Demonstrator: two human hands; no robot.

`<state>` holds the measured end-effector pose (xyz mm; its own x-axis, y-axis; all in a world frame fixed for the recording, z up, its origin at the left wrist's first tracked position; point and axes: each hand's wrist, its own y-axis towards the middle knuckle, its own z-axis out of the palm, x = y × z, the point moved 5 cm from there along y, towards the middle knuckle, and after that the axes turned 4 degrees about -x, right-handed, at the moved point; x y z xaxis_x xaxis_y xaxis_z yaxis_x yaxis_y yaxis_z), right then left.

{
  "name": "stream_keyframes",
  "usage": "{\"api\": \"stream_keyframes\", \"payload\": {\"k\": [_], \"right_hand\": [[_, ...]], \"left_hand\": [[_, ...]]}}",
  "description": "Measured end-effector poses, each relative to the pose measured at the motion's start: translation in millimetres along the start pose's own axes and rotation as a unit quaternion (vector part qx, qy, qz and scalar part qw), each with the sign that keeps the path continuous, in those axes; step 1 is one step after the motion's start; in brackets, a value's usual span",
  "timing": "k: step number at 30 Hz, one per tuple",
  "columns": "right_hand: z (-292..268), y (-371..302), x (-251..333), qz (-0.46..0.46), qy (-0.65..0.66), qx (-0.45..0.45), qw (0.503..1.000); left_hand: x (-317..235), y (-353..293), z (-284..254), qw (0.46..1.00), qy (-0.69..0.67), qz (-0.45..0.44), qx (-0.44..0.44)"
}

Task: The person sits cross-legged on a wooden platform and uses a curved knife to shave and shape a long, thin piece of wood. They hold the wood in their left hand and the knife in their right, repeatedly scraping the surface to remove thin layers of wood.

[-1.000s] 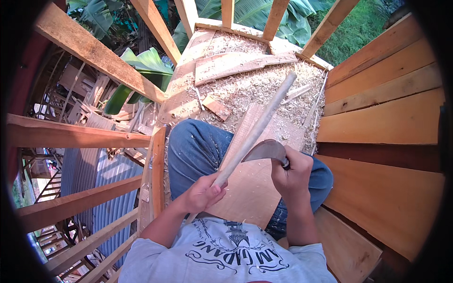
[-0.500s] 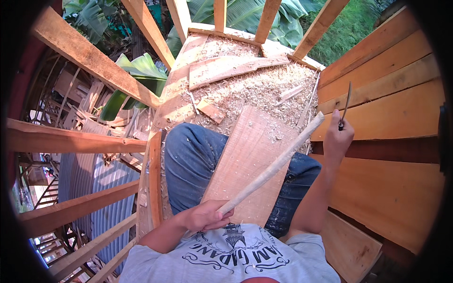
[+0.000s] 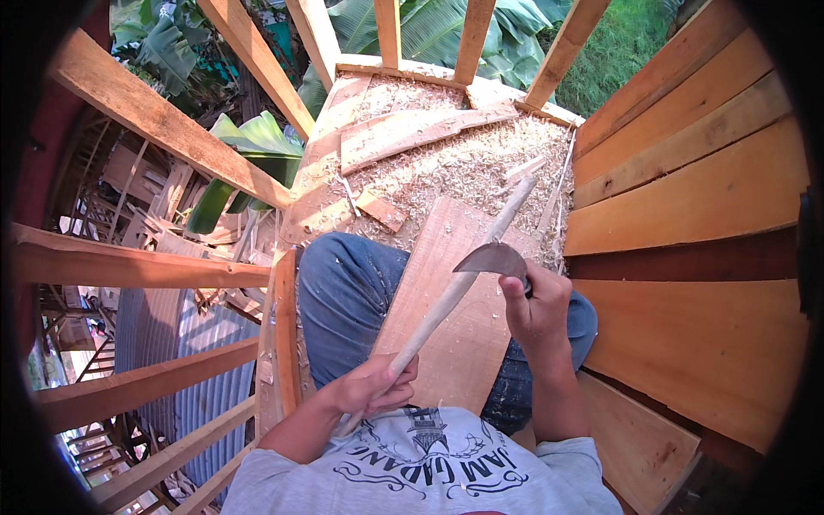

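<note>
Our left hand (image 3: 371, 388) is wrapped tight around the near end of a long pale stick (image 3: 455, 287). The stick slants up and away from that grip, across a flat board (image 3: 446, 343) that lies over our knees. We think the board is there to keep the blade off our legs.

Our right hand (image 3: 536, 309) is closed on the handle of a curved knife (image 3: 491, 257). The blade pokes out left of that grip and lies on the stick, about halfway along. We think we hold the low end firm so the stick cannot roll.

Past the tip of the stick, the floor (image 3: 463, 163) is thick with wood shavings. A small block (image 3: 382, 210) sits there too.

Right of the knife grip, a wall of planks (image 3: 687, 206) is near, so there is little room to swing. Left of the stick grip, a rail (image 3: 137, 266) guards a long drop. The most open room is straight ahead.
</note>
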<state>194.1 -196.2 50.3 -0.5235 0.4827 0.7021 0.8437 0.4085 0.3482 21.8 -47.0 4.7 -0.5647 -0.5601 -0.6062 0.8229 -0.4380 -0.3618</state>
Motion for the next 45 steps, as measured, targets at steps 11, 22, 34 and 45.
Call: {"api": "stream_keyframes", "payload": {"k": [11,22,34,45], "right_hand": [[19,-16,11,-0.110,0.008,0.058,0.992],[-16,-10,-35,0.086,0.101,-0.108,0.985],[-15,3,-22,0.005,-0.012,-0.037,0.999],[15,-19,1,-0.078,0.074,0.041,0.993]], "left_hand": [[7,4,-4,1.000,0.024,-0.007,-0.011],[-1,-1,-2,0.999,0.019,0.025,-0.016],[-6,4,7,0.987,0.135,0.050,-0.076],[-2,6,2,0.980,0.170,0.066,-0.083]]}}
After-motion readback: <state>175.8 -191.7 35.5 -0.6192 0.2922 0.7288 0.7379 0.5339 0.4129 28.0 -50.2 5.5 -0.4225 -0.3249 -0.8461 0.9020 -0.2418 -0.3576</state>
